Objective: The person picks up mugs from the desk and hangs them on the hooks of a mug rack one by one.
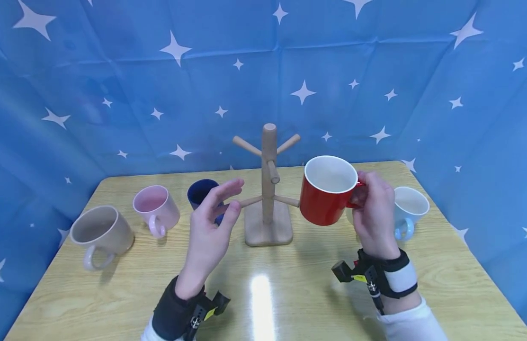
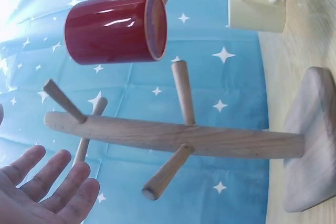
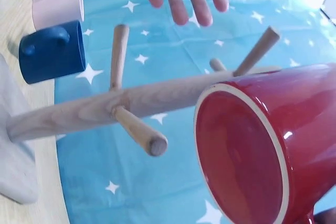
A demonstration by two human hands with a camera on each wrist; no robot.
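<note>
A red mug (image 1: 323, 203) with a white inside is held in the air, right of the wooden mug tree (image 1: 268, 184). My right hand (image 1: 376, 213) grips it by the handle. Its underside faces the camera in the right wrist view, where the red mug (image 3: 241, 156) partly covers the tree. My left hand (image 1: 209, 232) hovers left of the tree, fingers loosely extended and holding nothing. Behind those fingers a dark blue mug (image 1: 199, 189) is partly hidden. Every peg of the tree that shows is bare.
A beige mug (image 1: 103, 232) and a pink mug (image 1: 158, 208) stand at the table's left. On the right, a light blue mug (image 1: 410, 208) stands beyond my right hand, near a cream mug (image 2: 257, 11) mostly hidden in the head view. A blue starred cloth (image 1: 246, 85) hangs behind the table.
</note>
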